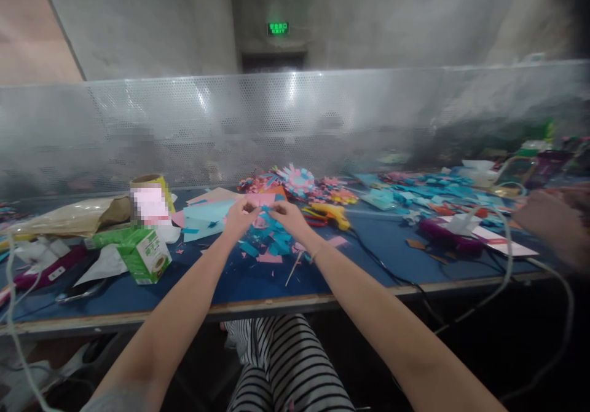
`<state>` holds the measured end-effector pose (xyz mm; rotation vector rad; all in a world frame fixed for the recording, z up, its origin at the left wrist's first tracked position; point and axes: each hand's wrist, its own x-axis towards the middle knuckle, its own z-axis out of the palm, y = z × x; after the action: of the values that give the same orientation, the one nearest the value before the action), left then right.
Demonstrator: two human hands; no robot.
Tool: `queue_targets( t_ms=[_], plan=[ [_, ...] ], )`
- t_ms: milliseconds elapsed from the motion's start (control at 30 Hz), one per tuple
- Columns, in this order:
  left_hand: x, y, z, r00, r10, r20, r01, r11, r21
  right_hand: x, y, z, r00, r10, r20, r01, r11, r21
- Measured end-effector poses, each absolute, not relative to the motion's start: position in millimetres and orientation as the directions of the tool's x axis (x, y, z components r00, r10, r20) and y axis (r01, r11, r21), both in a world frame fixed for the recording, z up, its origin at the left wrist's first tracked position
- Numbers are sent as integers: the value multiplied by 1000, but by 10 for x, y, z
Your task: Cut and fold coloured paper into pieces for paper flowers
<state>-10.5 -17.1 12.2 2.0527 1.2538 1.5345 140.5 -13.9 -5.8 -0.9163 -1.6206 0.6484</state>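
My left hand (242,216) and my right hand (288,218) are close together above the table, fingertips pinched and facing each other. A small blue paper piece (266,216) shows at my right fingertips. Pink paper (260,198) lies just beyond and between the hands; whether my left fingers grip it or something smaller is hidden. Below them is a loose heap of blue paper scraps (276,240) with pink bits mixed in. A yellow glue gun (334,215) rests right of my right hand, its dark cord trailing to the table edge.
Behind the hands sits a pink and light-blue paper flower (296,180). At left are a green box (145,257), a tape roll (146,181) and light-blue sheets (207,218). Blue cut pieces (415,187) and a purple tissue pack (454,237) lie right, near another person's blurred arm (553,221).
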Motion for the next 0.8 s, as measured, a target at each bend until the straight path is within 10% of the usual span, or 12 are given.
queue_targets(
  t_ms=[800],
  plan=[
    [-117,-211,164,125,776,618,504,-586,635,1420,-152,-33,-165,870,464,46,477,-878]
  ],
)
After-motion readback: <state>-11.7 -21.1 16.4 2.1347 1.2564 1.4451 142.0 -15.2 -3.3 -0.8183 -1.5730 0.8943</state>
